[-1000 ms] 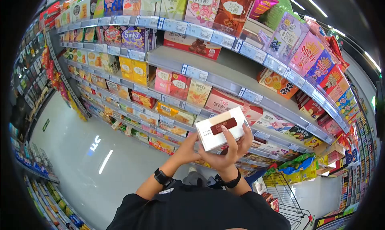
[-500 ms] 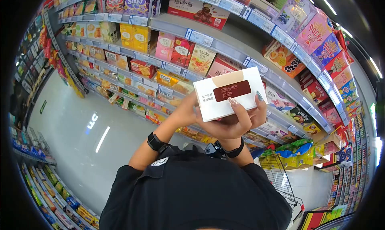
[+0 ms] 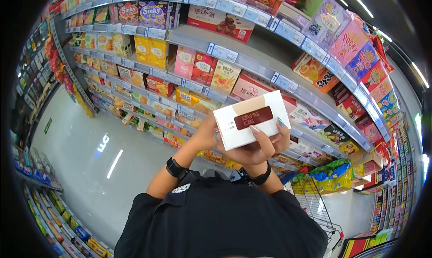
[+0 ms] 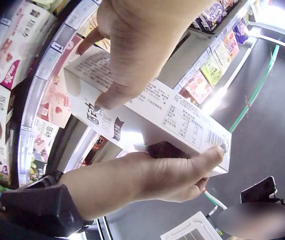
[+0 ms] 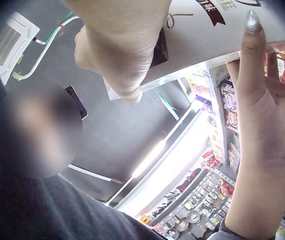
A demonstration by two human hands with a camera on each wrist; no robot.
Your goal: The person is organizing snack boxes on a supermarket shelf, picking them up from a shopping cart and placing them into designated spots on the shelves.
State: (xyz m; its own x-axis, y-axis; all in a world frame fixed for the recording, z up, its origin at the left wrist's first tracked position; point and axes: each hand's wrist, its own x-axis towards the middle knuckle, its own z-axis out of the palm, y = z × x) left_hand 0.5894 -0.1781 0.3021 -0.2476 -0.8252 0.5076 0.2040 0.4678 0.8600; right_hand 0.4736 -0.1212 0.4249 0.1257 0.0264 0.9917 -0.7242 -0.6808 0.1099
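A white snack box with a beige band and a dark red date panel is held up in front of the chest in the head view. My left hand grips its left end; in the left wrist view the thumb lies on the face with brown lettering. The right hand holds the box from below and the right, its nailed fingertips on the panel side. In the left wrist view, fine print and a barcode show on a long side of the box, near the right thumb.
Shelves of boxed biscuits with price labels stand close in front. A wire shopping cart is at the right, beside yellow and green bags. Glossy floor stretches to the left, with another shelf at lower left.
The box came up nearer the head, then dropped slightly and tipped a little. Both hands have kept hold of it throughout. The head view has shifted lower on the shelves than a second ago.
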